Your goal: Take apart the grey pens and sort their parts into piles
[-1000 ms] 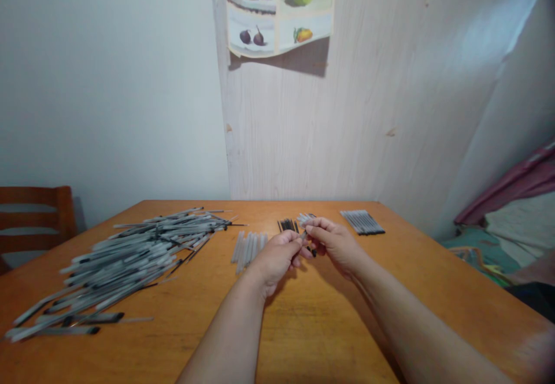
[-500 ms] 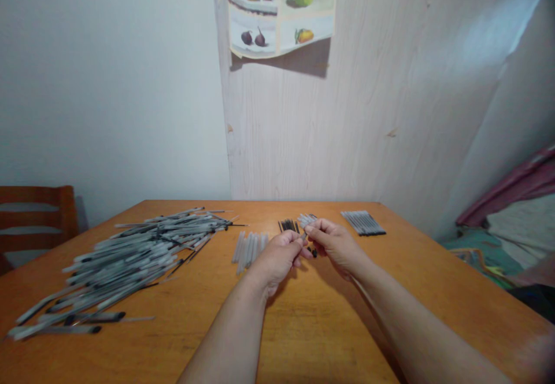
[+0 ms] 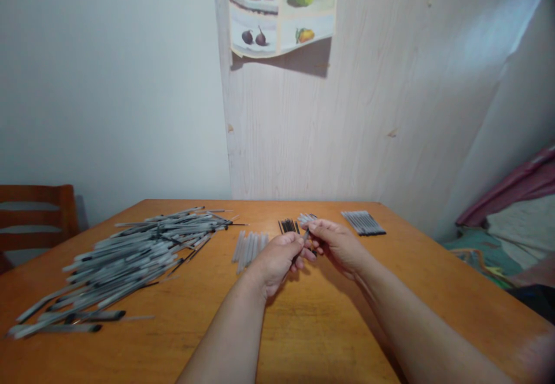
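Both hands meet over the middle of the table, fingers closed around a slim grey-black pen (image 3: 306,235), most of which is hidden. My left hand (image 3: 281,258) grips its lower part, while the fingertips of my right hand (image 3: 333,242) pinch the upper end. Clear pen barrels (image 3: 250,250) lie side by side just left of my left hand. Behind the hands are dark thin refills (image 3: 288,225) and a small group of whitish pieces (image 3: 306,218), partly covered. Small black pieces (image 3: 315,253) show beneath my right hand's fingers.
A large loose heap of pens and pen parts (image 3: 130,257) covers the table's left side. A neat row of pens with black ends (image 3: 363,222) lies at the back right. Beyond the left edge stands a wooden chair (image 3: 37,219); cloths (image 3: 498,245) lie off the right side.
My hands stay in nearly the same place on the pen. The fingers of both hands have shifted slightly, and the left fingertips now cover more of the small black pieces.
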Demonstrator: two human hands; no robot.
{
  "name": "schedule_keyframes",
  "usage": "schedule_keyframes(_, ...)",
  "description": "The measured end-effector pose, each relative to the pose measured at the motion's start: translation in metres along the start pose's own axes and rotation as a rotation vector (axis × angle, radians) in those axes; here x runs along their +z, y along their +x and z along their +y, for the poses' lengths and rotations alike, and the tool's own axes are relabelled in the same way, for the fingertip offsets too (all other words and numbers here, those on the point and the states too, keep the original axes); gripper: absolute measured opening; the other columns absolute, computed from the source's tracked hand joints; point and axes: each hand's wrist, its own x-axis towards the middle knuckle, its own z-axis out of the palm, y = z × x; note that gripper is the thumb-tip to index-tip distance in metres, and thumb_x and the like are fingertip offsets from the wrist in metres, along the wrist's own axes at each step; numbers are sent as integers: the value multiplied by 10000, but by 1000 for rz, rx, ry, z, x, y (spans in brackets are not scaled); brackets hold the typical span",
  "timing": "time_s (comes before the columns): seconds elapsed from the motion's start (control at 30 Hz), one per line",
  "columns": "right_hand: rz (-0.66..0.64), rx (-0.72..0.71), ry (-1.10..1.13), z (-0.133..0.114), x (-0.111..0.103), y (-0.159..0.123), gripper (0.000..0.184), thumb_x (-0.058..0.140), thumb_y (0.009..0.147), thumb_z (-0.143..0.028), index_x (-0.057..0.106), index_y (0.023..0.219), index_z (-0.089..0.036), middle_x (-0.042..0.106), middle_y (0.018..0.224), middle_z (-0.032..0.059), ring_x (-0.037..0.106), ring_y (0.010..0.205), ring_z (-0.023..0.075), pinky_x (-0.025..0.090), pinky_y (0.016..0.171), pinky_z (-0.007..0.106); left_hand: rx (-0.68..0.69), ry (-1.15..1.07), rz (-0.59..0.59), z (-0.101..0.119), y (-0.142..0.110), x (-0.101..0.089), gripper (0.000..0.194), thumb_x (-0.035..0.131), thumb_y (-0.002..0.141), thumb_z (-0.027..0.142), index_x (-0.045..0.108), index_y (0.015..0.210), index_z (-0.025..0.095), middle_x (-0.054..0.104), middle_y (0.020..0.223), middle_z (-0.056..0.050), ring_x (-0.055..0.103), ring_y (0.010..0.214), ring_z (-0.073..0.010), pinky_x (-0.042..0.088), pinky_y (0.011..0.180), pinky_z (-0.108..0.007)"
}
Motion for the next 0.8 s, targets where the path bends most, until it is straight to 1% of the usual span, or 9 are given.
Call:
schedule_keyframes(0.13,-20,7,7,1,-2,1,405,761,752,-500,689,964,-162,638,714,23,511,596,113,347,535,235,10,-33,-8,0,0,0,368,638,817,496,620,943,151,679,914,-91,548,663,-107,313,565,-226)
schedule_keyframes(0.27,-9,-16,-24,2,-2,1,414,776,730,-514,682,929,-163,625,682,7,500,579,108,352,539,238,8,-3,5,-2,1,-1,375,624,824,506,611,954,155,680,894,-83,523,626,-98,303,563,-228)
schedule_keyframes(0.37,13,-44,-49,3,-2,2,383,770,738,-513,671,878,-170,614,672,-8,480,571,100,353,539,239,1,7,29,-3,1,-1,345,621,829,489,601,942,163,681,887,-73,514,627,-94,301,570,-223)
schedule_keyframes(0.47,18,-58,-60,4,-1,2,362,761,750,-511,663,848,-176,601,660,-18,464,560,94,345,531,238,-5,7,38,-2,1,-1,326,617,835,476,600,938,167,674,837,-57,485,592,-88,294,564,-224)
schedule_keyframes(0.53,8,-57,-46,3,-1,2,353,759,757,-501,666,858,-176,601,660,-17,466,563,93,339,529,236,-2,-10,26,-1,0,0,322,612,839,468,602,933,161,674,832,-61,479,580,-87,297,561,-226)
schedule_keyframes(0.67,-22,-30,11,0,0,0,354,762,763,-479,682,927,-176,628,690,3,500,596,102,336,539,232,20,-67,-10,3,-2,2,313,615,841,446,611,922,144,681,897,-95,535,648,-106,323,572,-227)
schedule_keyframes(0.8,-36,-18,11,-1,-1,0,365,775,749,-471,687,945,-175,648,709,13,513,608,104,351,562,238,20,-91,-18,6,-4,4,298,621,840,429,612,906,139,678,901,-101,552,670,-112,324,568,-225)
